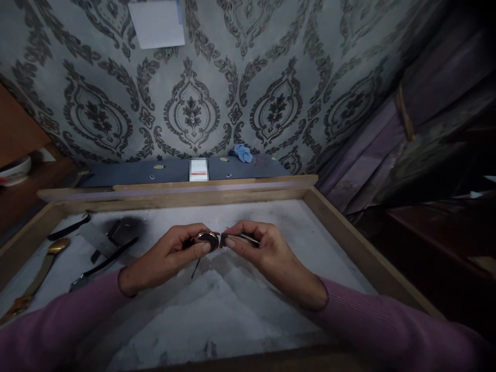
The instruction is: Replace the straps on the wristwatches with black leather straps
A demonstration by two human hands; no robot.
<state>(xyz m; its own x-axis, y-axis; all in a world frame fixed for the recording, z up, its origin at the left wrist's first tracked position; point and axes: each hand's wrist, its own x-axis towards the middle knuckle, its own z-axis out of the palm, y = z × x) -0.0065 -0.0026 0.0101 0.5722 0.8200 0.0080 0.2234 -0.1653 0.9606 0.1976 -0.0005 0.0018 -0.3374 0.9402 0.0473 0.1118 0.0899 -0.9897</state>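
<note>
Over the middle of the work tray, my left hand [180,247] is closed on a round watch [206,238] with a shiny rim, thumb across its face. Close to the watch's right edge, my right hand [258,243] pinches a dark watch strap [223,239] by its end. Something slim with a pale edge runs back under the fingers of that hand; its kind is unclear. Below the watch shows a thin dark strip [196,268], partly hidden by my left hand.
A wooden rim [341,243] surrounds the white tray surface [174,320]. At left lie a gold watch [58,246], a black-strapped watch [110,258], a black strap [70,226] and a grey metal piece [96,238]. Behind the rim are a blue cloth [243,153] and a small white box [199,169].
</note>
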